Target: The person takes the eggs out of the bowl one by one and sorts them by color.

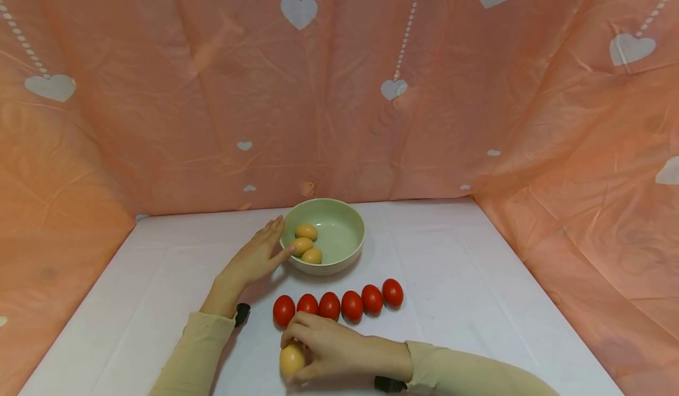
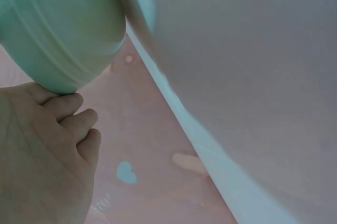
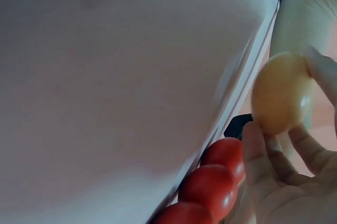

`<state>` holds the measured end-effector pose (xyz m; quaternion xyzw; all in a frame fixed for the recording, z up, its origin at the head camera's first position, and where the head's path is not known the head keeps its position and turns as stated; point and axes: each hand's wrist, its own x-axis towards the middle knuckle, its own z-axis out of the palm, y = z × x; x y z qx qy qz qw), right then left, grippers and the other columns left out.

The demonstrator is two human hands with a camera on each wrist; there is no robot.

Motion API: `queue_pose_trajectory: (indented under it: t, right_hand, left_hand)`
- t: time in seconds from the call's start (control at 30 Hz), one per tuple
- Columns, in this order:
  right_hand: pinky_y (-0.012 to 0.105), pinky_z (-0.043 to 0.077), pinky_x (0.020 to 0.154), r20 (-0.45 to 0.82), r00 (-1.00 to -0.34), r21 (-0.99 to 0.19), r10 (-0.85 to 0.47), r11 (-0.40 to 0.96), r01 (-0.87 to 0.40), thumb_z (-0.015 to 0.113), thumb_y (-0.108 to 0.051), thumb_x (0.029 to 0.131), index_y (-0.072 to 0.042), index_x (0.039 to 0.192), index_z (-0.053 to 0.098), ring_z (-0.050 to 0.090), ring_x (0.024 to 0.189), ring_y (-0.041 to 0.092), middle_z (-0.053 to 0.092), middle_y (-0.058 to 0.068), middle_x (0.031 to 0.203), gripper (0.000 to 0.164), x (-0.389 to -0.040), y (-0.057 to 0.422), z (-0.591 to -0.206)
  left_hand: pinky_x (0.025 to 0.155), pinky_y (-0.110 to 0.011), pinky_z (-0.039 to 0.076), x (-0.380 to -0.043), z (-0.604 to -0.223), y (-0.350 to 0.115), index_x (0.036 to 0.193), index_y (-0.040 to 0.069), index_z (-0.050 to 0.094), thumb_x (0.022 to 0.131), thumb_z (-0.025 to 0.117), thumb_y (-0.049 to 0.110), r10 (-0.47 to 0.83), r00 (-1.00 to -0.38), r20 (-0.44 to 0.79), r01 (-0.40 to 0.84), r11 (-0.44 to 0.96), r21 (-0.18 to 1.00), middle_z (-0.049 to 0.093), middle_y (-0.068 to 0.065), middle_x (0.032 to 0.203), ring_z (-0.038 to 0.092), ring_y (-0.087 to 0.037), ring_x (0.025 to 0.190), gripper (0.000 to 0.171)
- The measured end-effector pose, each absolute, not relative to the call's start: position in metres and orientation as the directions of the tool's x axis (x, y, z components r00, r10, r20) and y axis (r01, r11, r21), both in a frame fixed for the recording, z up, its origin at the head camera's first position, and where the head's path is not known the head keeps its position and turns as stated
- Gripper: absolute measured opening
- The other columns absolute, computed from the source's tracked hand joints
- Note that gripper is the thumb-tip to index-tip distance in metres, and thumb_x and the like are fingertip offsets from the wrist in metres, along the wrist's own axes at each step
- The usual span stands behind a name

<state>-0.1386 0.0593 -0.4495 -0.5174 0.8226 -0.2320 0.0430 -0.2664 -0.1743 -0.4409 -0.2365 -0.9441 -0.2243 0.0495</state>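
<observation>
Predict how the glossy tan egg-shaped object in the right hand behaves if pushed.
The glossy tan egg-shaped object would probably roll, given its rounded sides. Its shiny highlight hints at a slippery surface. It seems stiff: no dent shows where the right hand grips it.

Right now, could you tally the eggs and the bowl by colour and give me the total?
Green bowl: 1
Tan eggs: 4 (3 in the bowl, 1 in the right hand)
Red eggs: 6, in a row on the table
Total: 11
</observation>
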Motion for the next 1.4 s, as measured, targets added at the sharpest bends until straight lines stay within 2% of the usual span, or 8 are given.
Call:
queue_pose_trajectory:
  t: [0.23,0.6,1.17,1.4]
  right_hand:
    - [0.001,0.037,0.085,0.133,-0.465,-0.385,-0.875,0.387,-0.838,0.084,-0.042,0.088,-0.021,0.118,0.065,0.049,0.098,-0.006,0.056,-0.009,0.116,0.041,-0.1381,0.0580,-0.4516]
    - [0.001,0.038,0.085,0.157,-0.479,-0.337,-0.864,0.409,-0.848,0.084,-0.044,0.087,-0.020,0.120,0.066,0.051,0.097,-0.005,0.058,-0.008,0.116,0.045,-0.1402,0.0586,-0.4520]
    - [0.001,0.039,0.087,0.173,-0.474,-0.335,-0.863,0.401,-0.853,0.084,-0.040,0.088,-0.020,0.124,0.067,0.053,0.099,-0.005,0.059,-0.007,0.121,0.044,-0.1390,0.0613,-0.4520]
    - [-0.001,0.036,0.084,0.210,-0.468,-0.314,-0.858,0.394,-0.864,0.085,-0.037,0.087,-0.019,0.123,0.068,0.051,0.095,-0.005,0.059,-0.006,0.120,0.044,-0.1386,0.0638,-0.4523]
  left_hand:
    - [0.126,-0.059,0.021,-0.2659,-0.4402,-0.1738,0.161,-0.007,0.026,0.107,0.055,0.045,0.423,-0.882,0.209,0.472,0.789,0.393,0.022,-0.022,0.170,0.022,-0.044,0.156,0.080]
    - [0.126,-0.059,0.021,-0.2658,-0.4388,-0.1730,0.161,-0.007,0.026,0.107,0.055,0.045,0.425,-0.881,0.209,0.473,0.789,0.392,0.022,-0.022,0.170,0.022,-0.045,0.155,0.080]
    - [0.126,-0.058,0.020,-0.2656,-0.4389,-0.1732,0.162,-0.006,0.024,0.107,0.054,0.049,0.415,-0.890,0.191,0.456,0.791,0.407,0.022,-0.022,0.170,0.021,-0.043,0.156,0.083]
    - [0.126,-0.059,0.020,-0.2649,-0.4382,-0.1729,0.162,-0.006,0.024,0.107,0.054,0.049,0.414,-0.891,0.183,0.453,0.793,0.408,0.020,-0.021,0.171,0.020,-0.043,0.157,0.082]
